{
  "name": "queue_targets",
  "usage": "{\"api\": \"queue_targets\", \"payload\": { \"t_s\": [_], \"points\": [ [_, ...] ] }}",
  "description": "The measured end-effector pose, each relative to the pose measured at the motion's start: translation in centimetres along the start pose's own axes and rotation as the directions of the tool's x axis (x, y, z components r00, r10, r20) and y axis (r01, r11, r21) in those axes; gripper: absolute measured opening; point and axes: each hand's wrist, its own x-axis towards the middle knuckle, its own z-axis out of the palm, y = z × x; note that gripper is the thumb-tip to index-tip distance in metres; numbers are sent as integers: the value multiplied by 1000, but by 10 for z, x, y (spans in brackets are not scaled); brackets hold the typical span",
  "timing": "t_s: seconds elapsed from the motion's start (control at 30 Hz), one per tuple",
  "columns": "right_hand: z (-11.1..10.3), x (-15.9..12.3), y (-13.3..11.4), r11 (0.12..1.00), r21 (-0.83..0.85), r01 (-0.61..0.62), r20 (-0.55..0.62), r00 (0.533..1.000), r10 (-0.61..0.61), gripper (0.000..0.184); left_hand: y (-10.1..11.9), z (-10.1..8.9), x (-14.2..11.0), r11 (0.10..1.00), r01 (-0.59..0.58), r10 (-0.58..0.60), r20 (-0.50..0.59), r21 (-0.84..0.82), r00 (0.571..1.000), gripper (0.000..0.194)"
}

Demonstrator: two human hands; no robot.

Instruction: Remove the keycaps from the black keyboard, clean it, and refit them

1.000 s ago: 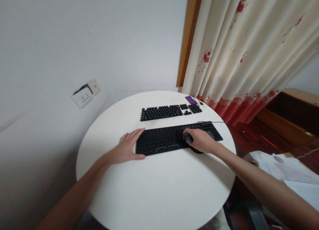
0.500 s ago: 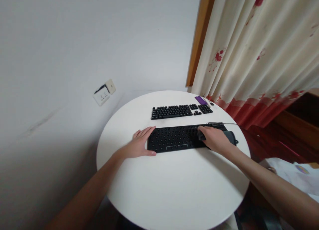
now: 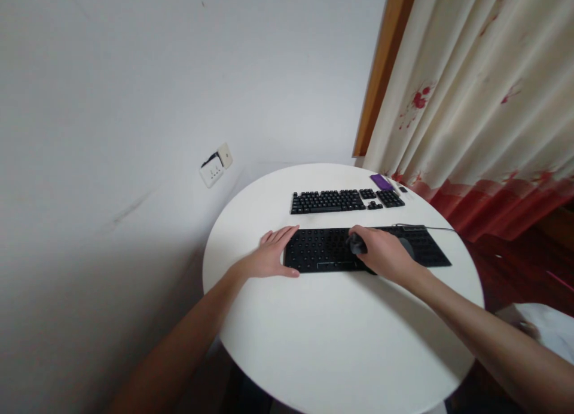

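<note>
A black keyboard base (image 3: 314,251) with its keycaps off lies across the white round table (image 3: 323,330), bare switches showing in rows. At its left end my left hand (image 3: 272,255) rests with thumb and fingers spread around the edge, touching it. My right hand (image 3: 381,253) is closed around a dark grey hand tool (image 3: 356,244) over the middle of the base. The tool has a rounded end, and my fingers hide most of it, so its exact kind is unclear. Behind the base, black keycaps (image 3: 329,201) are laid out in keyboard order.
A purple flat item (image 3: 381,182) and a small dark piece (image 3: 402,189) lie at the table's far right. A thin cable (image 3: 437,228) runs off the base to the right. The wall with a socket (image 3: 211,171) is at left; a curtain (image 3: 430,121) hangs at right.
My right hand has moved left along the keyboard base with the tool, uncovering the base's right end. My left hand stays at the left edge. The view has turned slightly left.
</note>
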Motion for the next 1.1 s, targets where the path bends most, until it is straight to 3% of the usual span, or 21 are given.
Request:
{"api": "queue_targets", "payload": {
  "t_s": [0.2,0.4,0.53,0.63,0.87,1.0,1.1],
  "points": [
    [11,29,-55,960,141,240,41,968,-248,34,-1,2,0,1000,8,-8,-8,-6,1000,125],
    [23,41,-72,968,9,253,113,961,-252,31,0,2,0,999,-8,8,-5,-33,1000,127],
    [21,44,-87,970,-64,235,40,972,-233,36,2,-2,-1,998,-13,13,0,-62,1000,128],
    [21,49,-94,968,-28,249,-4,968,-249,42,1,-4,-3,996,-34,35,6,-85,999,132],
    [36,56,-111,883,6,470,21,883,-470,36,-11,-2,-7,991,-28,33,38,-132,999,148],
    [37,60,-120,834,220,507,-51,859,-509,38,-15,-1,-7,985,-32,38,31,-168,999,146],
    [34,64,-117,834,334,440,-187,898,-399,36,-14,-1,-6,984,-44,47,14,-175,999,144]
  ]
}}
